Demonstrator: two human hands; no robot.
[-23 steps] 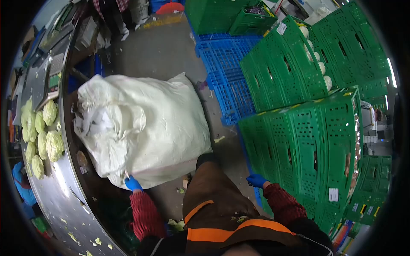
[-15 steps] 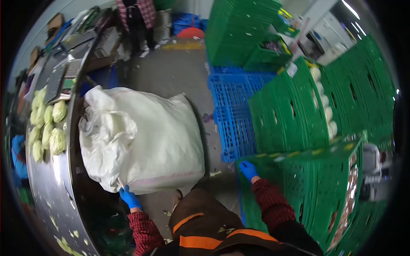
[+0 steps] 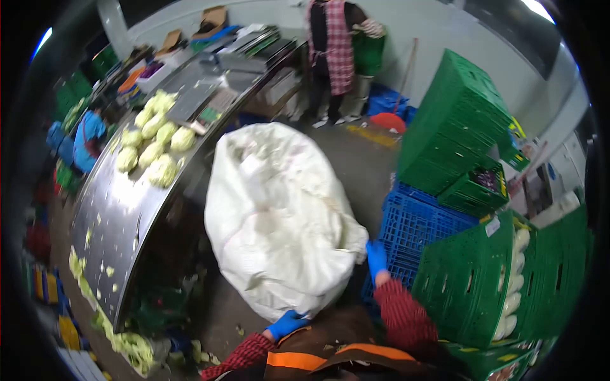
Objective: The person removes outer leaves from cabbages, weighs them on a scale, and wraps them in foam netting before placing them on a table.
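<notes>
A large white woven sack [image 3: 279,222] stands on the floor in front of me, bulging and creased at its top. My left hand [image 3: 288,324], in a blue glove, is closed on the sack's near edge, by my apron. At the sack's right side, my right hand [image 3: 377,257], also blue-gloved, holds a gathered corner of the white fabric; its fingertips are partly hidden there.
A metal table [image 3: 121,219] with pale cabbages [image 3: 152,143] curves along the left. Blue pallets [image 3: 413,222] and stacked green crates [image 3: 451,127] stand at the right. One person [image 3: 330,51] stands at the back; another [image 3: 89,136] is beyond the table.
The view has turned, shifting table and crates rightward. The sack now looks upright and rounder. My right hand has moved from beside the green crate to the sack's corner.
</notes>
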